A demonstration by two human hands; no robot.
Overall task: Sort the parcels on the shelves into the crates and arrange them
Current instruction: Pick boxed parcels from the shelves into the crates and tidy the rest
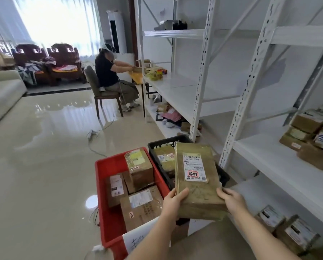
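Note:
I hold a flat brown cardboard parcel (196,177) with a white shipping label, tilted up over the crates. My left hand (172,202) grips its lower left corner and my right hand (231,198) grips its lower right corner. Beneath it on the floor stand a red crate (108,203) holding three taped cardboard parcels (140,169) and a black crate (166,142) with a labelled parcel (165,158) inside. More parcels (310,132) are stacked on the white shelf (280,162) at the right, and others (288,229) lie on the shelf below.
White metal shelving uprights (239,117) stand right of the crates. A seated person (110,79) works at the far end of the shelves, with clutter on the lowest shelf (168,115). A cable and power strip (92,135) lie on the glossy tiled floor. A sofa (3,92) sits far left.

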